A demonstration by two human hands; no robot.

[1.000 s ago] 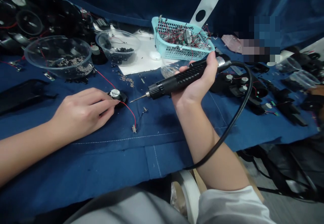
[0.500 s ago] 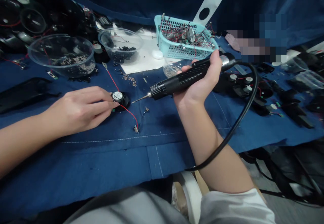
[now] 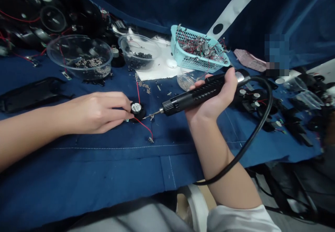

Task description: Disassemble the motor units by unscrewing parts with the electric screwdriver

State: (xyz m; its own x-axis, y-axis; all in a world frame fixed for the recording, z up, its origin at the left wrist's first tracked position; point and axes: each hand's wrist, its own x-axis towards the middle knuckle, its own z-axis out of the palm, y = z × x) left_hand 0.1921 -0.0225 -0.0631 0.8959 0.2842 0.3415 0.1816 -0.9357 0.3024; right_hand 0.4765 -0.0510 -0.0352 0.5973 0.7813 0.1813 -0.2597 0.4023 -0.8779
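Observation:
My left hand [image 3: 98, 113] pinches a small round black part with a silver centre [image 3: 137, 110] between its fingertips, near the middle of the blue cloth. A red wire [image 3: 143, 127] runs from that part to a small metal terminal [image 3: 150, 140], and another red strand goes up toward the white sheet. My right hand [image 3: 216, 97] grips a black electric screwdriver [image 3: 195, 97] with a thin metal bit [image 3: 151, 115]. The bit's tip sits right beside the black part, and its black cord [image 3: 251, 144] curves down past my forearm.
A blue cloth [image 3: 104, 165] covers the table. Behind it stand clear bowls of small screws [image 3: 80, 57], a teal basket of wired parts [image 3: 199, 52], and a small clear dish [image 3: 185, 81]. Black assemblies lie at both sides [image 3: 253, 99]. Loose screws lie near the white sheet [image 3: 159, 69].
The screwdriver tip has moved closer to the black part, now nearly touching it. My left hand has turned the part slightly. The whole view has shifted as my head moved.

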